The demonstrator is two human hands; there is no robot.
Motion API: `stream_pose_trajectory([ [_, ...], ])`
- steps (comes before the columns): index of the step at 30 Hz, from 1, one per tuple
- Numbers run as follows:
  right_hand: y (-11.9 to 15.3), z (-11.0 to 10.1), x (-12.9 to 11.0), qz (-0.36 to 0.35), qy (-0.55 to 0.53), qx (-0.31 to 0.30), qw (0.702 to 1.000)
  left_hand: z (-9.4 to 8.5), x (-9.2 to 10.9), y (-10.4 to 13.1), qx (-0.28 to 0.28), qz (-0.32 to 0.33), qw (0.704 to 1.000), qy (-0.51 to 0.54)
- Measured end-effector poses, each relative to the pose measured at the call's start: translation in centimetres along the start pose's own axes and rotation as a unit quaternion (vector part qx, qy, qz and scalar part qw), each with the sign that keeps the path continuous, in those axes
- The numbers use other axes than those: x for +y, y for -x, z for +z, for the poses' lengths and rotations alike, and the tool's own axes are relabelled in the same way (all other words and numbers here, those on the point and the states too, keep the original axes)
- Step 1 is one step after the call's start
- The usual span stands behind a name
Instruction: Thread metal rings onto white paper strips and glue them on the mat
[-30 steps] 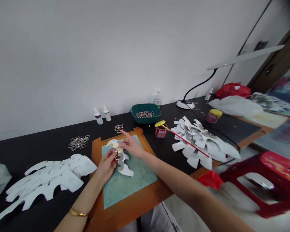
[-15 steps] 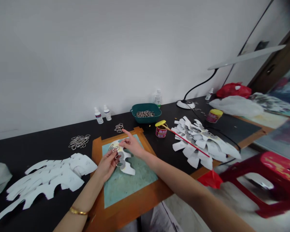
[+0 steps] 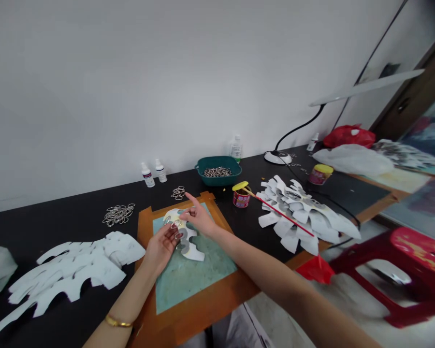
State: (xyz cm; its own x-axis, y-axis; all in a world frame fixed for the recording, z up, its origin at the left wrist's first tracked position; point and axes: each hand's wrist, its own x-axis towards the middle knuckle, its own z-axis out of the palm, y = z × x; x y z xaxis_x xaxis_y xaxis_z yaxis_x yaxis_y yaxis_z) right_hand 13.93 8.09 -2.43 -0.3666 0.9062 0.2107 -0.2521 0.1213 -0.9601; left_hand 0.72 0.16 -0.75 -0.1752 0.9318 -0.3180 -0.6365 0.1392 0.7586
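Observation:
On the pale green sheet lies a white scalloped piece with grey patches and a yellowish upper part. My left hand is at its left edge, its fingertips closed on small metal rings. From the right, my right hand reaches over the piece's top, index finger stretched forward. Its thumb and other fingers are pinched together beside the rings; what is between them is too small to tell. Fingers cover part of the piece.
Loose metal rings lie left, and a green basket of rings stands behind. A tin bears a red stick. Stacks of white cut pieces lie left and right. Two small bottles stand near the wall.
My left hand has shifted slightly and its fingers are a little more spread around the rings. The white piece has turned slightly. My right hand has hardly moved.

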Motion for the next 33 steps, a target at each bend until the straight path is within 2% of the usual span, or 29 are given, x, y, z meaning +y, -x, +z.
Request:
stream_pose_trajectory([
  [4, 0.0, 0.2, 0.1, 0.023, -0.024, 0.005, 0.999, 0.2, -0.1, 0.0, 0.011, 0.019, 1.0, -0.011],
  [7, 0.3, 0.5, -0.5, 0.044, -0.028, 0.061, 0.997, 0.2, -0.5, -0.2, 0.028, 0.036, 0.999, -0.02],
  [10, 0.9, 1.0, -1.5, -0.05, 0.05, 0.126, 0.989, 0.0, -1.0, -0.3, 0.036, 0.059, 0.998, -0.009],
  [11, 1.2, 1.3, -1.8, -0.087, 0.094, 0.121, 0.984, 0.0, -1.0, -0.3, 0.037, 0.066, 0.997, -0.005],
  [13, 1.8, 1.8, -2.2, -0.135, 0.194, 0.074, 0.969, 0.0, -1.1, -0.2, 0.038, 0.077, 0.996, -0.001],
  [15, 2.3, 2.2, -2.3, -0.151, 0.286, 0.02, 0.946, 0.0, -1.1, 0.0, 0.028, 0.083, 0.996, -0.003],
  [18, 2.4, 2.5, -1.9, -0.166, 0.366, -0.005, 0.916, 0.1, -1.0, 0.1, 0.023, 0.079, 0.997, -0.005],
  [23, 2.2, 2.4, -1.3, -0.174, 0.396, 0.005, 0.902, -0.4, -1.5, -0.4, 0.032, 0.103, 0.994, -0.004],
  [28, 2.6, 2.6, -1.4, -0.191, 0.429, 0.01, 0.883, -0.5, -2.2, -0.3, 0.002, 0.118, 0.993, -0.03],
  [33, 2.5, 2.6, -1.3, -0.204, 0.446, 0.024, 0.871, -0.5, -2.1, -0.2, -0.036, 0.136, 0.984, -0.11],
])
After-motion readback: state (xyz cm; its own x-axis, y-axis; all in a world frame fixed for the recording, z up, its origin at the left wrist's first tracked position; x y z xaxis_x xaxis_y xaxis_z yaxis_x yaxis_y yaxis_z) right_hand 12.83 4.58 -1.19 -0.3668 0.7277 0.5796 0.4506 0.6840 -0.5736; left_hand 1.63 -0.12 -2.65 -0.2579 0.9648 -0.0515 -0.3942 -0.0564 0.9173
